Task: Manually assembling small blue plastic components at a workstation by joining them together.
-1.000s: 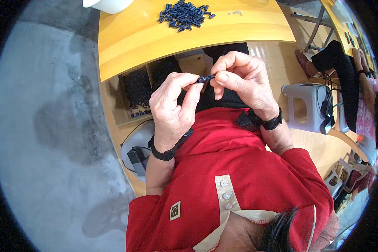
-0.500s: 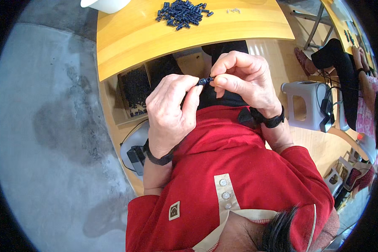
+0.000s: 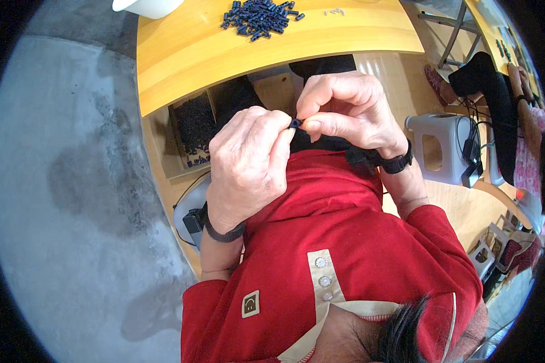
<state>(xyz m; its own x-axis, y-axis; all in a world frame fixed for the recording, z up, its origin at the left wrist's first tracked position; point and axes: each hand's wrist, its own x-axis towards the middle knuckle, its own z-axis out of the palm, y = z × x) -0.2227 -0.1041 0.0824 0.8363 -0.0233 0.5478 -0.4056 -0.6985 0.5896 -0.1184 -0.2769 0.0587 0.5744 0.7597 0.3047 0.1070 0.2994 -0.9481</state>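
- Small black part (image 3: 295, 123) is held up between the two hands, over the lap and on the person's side of the table edge; most of it is hidden by fingers, and one dark end is left showing
- By the left hand (image 3: 248, 160) the part is grasped, pinched between thumb and forefinger, with the other fingers curled in beside the forefinger
- By the right hand (image 3: 352, 112) the other end is met: thumb and forefinger are brought close together at the part, the remaining fingers bent loosely behind (whether the part itself or some tiny piece is gripped there cannot be told)
- A dark band is worn on each wrist, and a red shirt (image 3: 357, 242) with a pale button strip is seen below the hands
- On the yellow table (image 3: 345, 37) a heap of black parts (image 3: 257, 19) is piled, with a few small pale pieces (image 3: 334, 11) laid to its right
- At the table's far left corner a white bowl (image 3: 148, 5) is partly shown
- Under the table, many more dark pieces (image 3: 194, 127) are gathered in an open container
- To the right, a pale plastic stool (image 3: 445, 136) is placed, and another person's arm (image 3: 530, 136) is seen reaching to a second table
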